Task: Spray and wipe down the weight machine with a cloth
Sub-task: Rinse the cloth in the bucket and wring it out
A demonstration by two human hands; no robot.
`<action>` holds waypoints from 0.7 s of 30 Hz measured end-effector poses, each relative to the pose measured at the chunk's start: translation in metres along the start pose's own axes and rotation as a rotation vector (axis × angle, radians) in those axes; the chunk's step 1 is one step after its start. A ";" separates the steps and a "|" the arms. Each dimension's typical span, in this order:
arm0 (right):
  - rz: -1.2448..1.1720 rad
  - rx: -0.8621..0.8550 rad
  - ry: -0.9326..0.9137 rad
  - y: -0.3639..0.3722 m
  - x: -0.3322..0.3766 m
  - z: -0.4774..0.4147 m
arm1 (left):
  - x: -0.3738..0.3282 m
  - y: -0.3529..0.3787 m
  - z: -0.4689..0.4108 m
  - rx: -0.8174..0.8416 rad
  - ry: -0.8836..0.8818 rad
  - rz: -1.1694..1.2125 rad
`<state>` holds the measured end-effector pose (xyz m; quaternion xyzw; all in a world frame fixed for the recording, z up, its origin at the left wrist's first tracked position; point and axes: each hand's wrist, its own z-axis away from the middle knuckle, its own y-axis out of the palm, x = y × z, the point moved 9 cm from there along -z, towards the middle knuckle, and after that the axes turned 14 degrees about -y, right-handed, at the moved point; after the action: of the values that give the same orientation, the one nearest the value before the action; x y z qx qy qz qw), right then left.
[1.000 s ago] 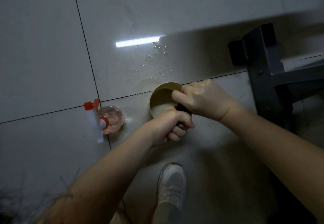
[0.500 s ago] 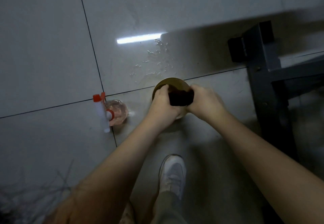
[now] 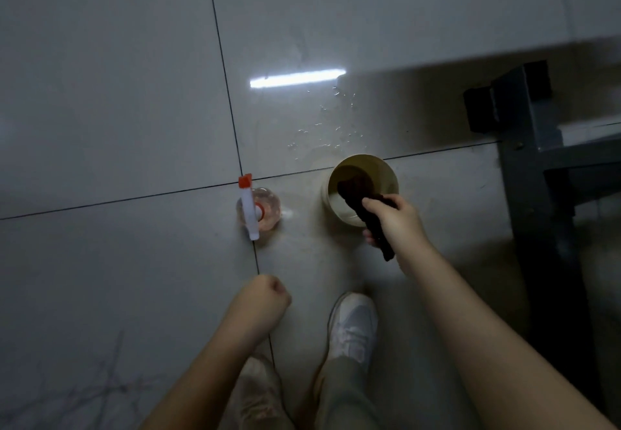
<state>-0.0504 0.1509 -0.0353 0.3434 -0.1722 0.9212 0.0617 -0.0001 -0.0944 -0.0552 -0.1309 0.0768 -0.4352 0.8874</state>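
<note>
My right hand (image 3: 396, 219) grips a dark twisted cloth (image 3: 358, 191) over a round beige bowl (image 3: 386, 169) standing on the tiled floor. One end of the cloth hangs into the bowl, the other sticks out below my fist. My left hand (image 3: 265, 295) is a closed fist with nothing in it, low and left of the bowl. A clear spray bottle (image 3: 258, 209) with a white and orange trigger head stands on the floor left of the bowl. The dark metal frame of the weight machine (image 3: 524, 147) rises at the right.
Water drops (image 3: 326, 127) lie on the tiles behind the bowl, under a bright light reflection. My white shoe (image 3: 353, 325) is planted just below the bowl; a second shoe (image 3: 258, 389) shows lower left. The machine's frame blocks the right side.
Both hands were wringing the cloth over the bowl. My left hand has let go and drawn back toward me, while my right hand keeps the cloth, now hanging into the bowl.
</note>
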 end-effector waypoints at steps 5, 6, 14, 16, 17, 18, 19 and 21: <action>-0.142 -0.058 0.019 -0.001 -0.014 0.003 | 0.026 -0.043 -0.031 -0.176 -0.021 0.237; -0.149 -0.066 0.014 -0.001 -0.016 0.003 | 0.018 -0.054 -0.036 -0.247 0.070 0.247; -0.112 -0.099 -0.035 -0.012 -0.030 -0.003 | -0.050 -0.098 -0.051 -0.477 0.455 0.249; -0.113 -0.093 -0.033 -0.014 -0.032 -0.003 | -0.060 -0.102 -0.049 -0.477 0.476 0.302; -0.118 -0.089 -0.033 -0.015 -0.033 -0.002 | -0.066 -0.101 -0.044 -0.451 0.453 0.287; -0.123 -0.084 -0.037 -0.014 -0.032 -0.001 | -0.069 -0.101 -0.044 -0.452 0.458 0.262; -0.129 -0.081 -0.043 -0.015 -0.032 0.000 | -0.073 -0.099 -0.037 -0.435 0.474 0.245; -0.136 -0.075 -0.051 -0.015 -0.030 0.003 | -0.077 -0.097 -0.028 -0.401 0.520 0.279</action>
<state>-0.0220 0.1635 -0.0490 0.3749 -0.1842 0.8989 0.1323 -0.1270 -0.0955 -0.0508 -0.1758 0.4010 -0.3047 0.8458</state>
